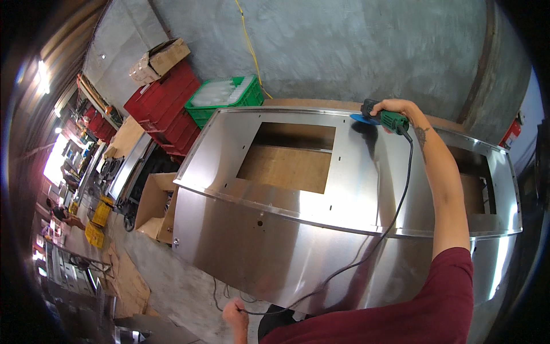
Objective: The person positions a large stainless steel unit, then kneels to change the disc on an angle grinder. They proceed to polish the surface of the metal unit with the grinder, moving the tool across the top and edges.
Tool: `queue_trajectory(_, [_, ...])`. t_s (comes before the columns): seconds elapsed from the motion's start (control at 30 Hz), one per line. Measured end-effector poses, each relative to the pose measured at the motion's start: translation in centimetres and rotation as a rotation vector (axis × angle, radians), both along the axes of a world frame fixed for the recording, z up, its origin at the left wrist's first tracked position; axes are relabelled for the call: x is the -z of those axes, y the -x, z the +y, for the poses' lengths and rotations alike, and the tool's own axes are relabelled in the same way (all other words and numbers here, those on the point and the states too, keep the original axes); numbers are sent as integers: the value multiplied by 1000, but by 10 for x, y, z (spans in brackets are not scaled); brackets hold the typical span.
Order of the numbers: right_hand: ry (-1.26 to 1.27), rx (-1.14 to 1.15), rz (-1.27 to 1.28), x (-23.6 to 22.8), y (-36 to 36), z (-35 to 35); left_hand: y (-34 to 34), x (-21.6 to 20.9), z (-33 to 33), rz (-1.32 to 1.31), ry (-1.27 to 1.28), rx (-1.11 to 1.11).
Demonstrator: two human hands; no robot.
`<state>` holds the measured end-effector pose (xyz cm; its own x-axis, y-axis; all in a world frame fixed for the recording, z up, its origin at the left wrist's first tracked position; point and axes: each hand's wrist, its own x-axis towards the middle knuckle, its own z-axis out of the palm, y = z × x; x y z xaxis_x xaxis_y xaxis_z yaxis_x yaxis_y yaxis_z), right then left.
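Right hand (395, 109) is wrapped closed round a green angle grinder (385, 119), arm at full reach; its blue disc (361, 118) sits flat against the far top face of the stainless steel cabinet (298, 252). Left hand (235, 314), low and near the body, pinches the black power cable (395, 212), which runs from the tool back across the steel and down the front panel.

Risks, as judged:
- Arm fully stretched, so little leverage; a tilted disc could gouge or skate off the far edge just beyond the hand.
- Rectangular cutout (289, 160) lies to the left of the tool hand; a slip that way could catch its edge.
- Cable drags over the bent front edge; it could snag or scuff the finish.

Surface: bright, mirror-like sheet, strong glare. Room: rough concrete wall behind; green crate (226, 97), red crates (166, 109) and cardboard boxes (157, 57) further left of the hand.
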<state>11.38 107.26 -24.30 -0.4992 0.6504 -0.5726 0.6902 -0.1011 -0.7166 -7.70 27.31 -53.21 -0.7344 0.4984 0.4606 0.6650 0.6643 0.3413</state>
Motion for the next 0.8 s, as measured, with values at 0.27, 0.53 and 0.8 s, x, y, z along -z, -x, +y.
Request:
queue_trajectory(0.27, [-58, 118, 381, -23, -48, -88, 34, 35, -65, 86, 122, -224])
queue_trajectory(0.53, [-90, 130, 440, -70, -107, -191, -38, 88, -175, -176, -90, -451])
queue_trajectory(0.8, [-193, 44, 264, -110, -198, -234, -162, 117, -270, -421, -304, -410])
